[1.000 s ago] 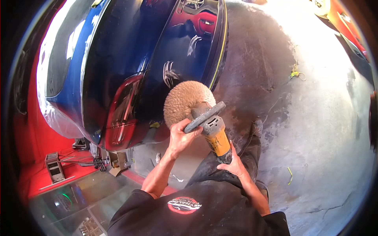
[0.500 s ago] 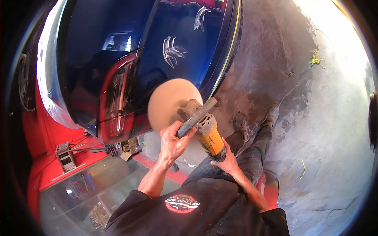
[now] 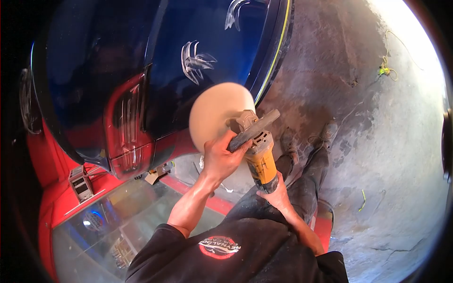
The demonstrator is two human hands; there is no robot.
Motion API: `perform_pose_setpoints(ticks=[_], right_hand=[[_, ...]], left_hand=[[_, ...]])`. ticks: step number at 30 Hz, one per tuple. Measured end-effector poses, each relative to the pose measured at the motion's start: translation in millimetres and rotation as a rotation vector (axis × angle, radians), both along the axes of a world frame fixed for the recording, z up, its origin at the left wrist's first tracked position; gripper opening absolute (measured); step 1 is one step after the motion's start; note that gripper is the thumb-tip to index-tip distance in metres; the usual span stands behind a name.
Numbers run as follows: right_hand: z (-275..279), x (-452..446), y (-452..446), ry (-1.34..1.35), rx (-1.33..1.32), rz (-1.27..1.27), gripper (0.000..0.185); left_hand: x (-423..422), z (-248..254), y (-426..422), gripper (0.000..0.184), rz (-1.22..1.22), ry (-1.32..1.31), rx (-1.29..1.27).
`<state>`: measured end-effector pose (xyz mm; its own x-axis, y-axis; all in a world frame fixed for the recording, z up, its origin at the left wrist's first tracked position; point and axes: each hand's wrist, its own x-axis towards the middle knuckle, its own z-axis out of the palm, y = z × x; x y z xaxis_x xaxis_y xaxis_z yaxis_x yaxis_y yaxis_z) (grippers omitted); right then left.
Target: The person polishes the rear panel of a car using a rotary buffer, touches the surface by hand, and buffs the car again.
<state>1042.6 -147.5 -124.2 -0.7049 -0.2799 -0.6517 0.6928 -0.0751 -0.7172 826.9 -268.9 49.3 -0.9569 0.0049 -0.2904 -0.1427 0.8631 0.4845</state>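
Both my hands are on a yellow and black power polisher (image 3: 262, 165). My left hand (image 3: 221, 161) is wrapped round one end of the grey bar handle (image 3: 263, 123) across its head. Around the rear of the polisher's body, my right hand (image 3: 278, 195) is closed. A large pale round buffing pad (image 3: 217, 111), blurred at its face, sits at the corner of a dark blue car (image 3: 188, 19). Whether the pad touches the paint I cannot tell. White smears (image 3: 195, 62) of a paste-like product mark the panel above it, and a red tail light (image 3: 130, 118) lies to the left.
A red-framed glass surface (image 3: 151, 212) lies at lower left, with a grey box-like object (image 3: 81, 184) on its edge. The concrete floor (image 3: 368, 179) has damp patches, a yellow-green cord (image 3: 384, 70) and a thin strip (image 3: 362, 200). My shoes (image 3: 327, 134) stand beside the car.
The polisher and both hands have shifted right, away from the tail light. The car appears further left in view. Both hands keep their hold.
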Motion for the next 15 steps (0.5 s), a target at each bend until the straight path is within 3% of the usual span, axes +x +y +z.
perform_pose_setpoints(ticks=[11, 14, 15], right_hand=[[-3, -104, 48, 0.008, 0.043, -0.168, 0.093], [-10, -139, 61, 0.025, -0.038, -0.255, 0.087], [-14, -149, 67, 0.042, -0.01, -0.182, 0.086]], left_hand=[[-119, -39, 63, 0.024, -0.119, 0.3, 0.102], [-157, -49, 73, 0.028, -0.187, 0.353, -0.022], [-165, -45, 76, 0.03, -0.189, 0.313, -0.063]])
